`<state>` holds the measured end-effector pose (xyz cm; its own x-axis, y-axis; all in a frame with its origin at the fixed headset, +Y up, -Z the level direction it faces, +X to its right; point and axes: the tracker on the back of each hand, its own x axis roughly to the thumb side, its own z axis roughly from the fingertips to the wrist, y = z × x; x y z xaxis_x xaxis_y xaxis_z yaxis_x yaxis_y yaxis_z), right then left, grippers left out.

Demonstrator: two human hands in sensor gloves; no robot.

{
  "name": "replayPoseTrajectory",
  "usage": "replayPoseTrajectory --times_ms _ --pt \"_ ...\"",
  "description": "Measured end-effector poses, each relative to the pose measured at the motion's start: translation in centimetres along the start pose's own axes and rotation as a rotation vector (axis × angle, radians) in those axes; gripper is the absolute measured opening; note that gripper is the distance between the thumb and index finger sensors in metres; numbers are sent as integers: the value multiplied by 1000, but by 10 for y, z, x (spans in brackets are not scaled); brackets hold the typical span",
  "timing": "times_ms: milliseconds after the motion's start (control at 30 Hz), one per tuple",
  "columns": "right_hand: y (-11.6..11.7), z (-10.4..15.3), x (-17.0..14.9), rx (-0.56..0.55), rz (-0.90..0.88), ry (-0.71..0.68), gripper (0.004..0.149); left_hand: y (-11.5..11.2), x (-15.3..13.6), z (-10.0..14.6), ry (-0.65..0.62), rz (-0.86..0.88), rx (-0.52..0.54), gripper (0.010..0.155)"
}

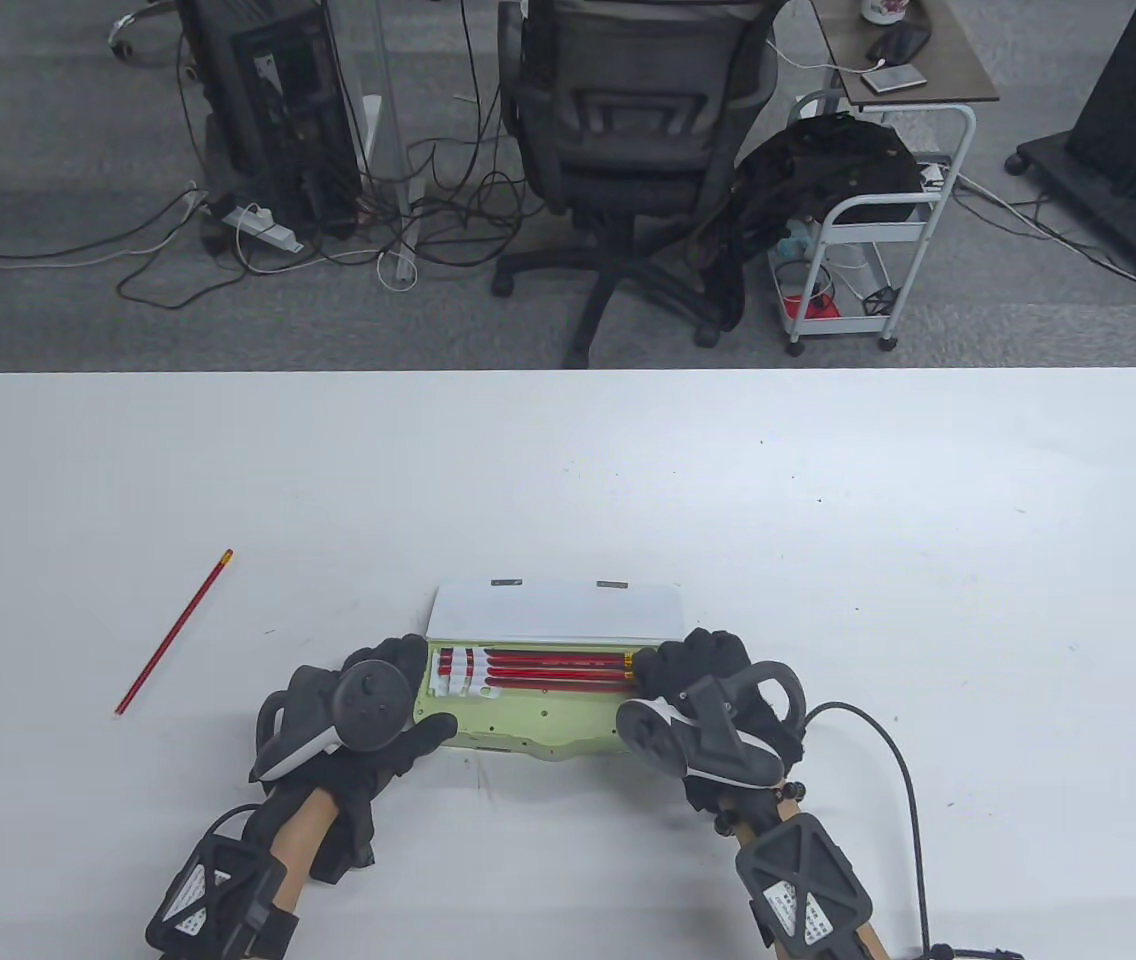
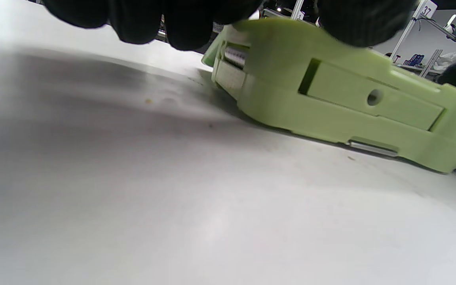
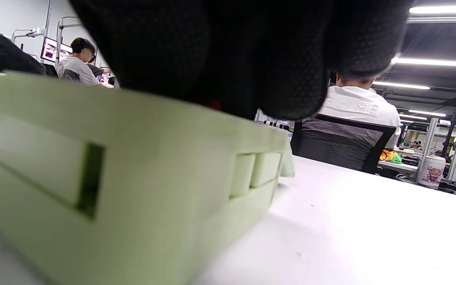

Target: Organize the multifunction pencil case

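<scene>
Right at the six o'clock part of the white table (image 1: 828, 520), near its front edge, sits the pale green pencil case (image 1: 528, 722), its white lid (image 1: 556, 612) swung open toward twelve o'clock. Wide bare tabletop lies at twelve, three and nine o'clock of the case; only a narrow strip separates it from the near edge, where both forearms come in.

Inside the case, red pencils (image 1: 553, 668) lie side by side along its length, with white holders or caps at their nine o'clock ends. One more red pencil (image 1: 174, 632) lies loose on the table well apart, at nine o'clock of the case, slanted.

At the case's nine o'clock end, the left hand (image 1: 378, 705) grips it: the thumb lies along the front rim, and the left wrist view shows fingertips (image 2: 180, 23) curled over the top edge. Meanwhile the right hand (image 1: 703, 680) covers the three o'clock end, its fingers (image 3: 251, 71) bent over the rim by the pencil tips; whether it pinches a pencil or only the case cannot be told.
</scene>
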<state>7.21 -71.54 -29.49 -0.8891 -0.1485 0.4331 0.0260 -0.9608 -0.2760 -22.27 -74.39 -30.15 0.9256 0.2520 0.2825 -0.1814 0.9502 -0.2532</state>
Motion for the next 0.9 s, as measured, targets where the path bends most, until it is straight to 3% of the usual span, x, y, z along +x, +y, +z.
replayPoseTrajectory --times_ms 433,600,900 --pt "-8 5 -22 -17 -133 97 51 0 0 0 2 1 -6 89" --pt "-1 8 -38 59 -180 216 58 0 0 0 4 3 -7 89" --pt "11 6 -40 159 -132 270 65 0 1 0 6 5 -9 89"
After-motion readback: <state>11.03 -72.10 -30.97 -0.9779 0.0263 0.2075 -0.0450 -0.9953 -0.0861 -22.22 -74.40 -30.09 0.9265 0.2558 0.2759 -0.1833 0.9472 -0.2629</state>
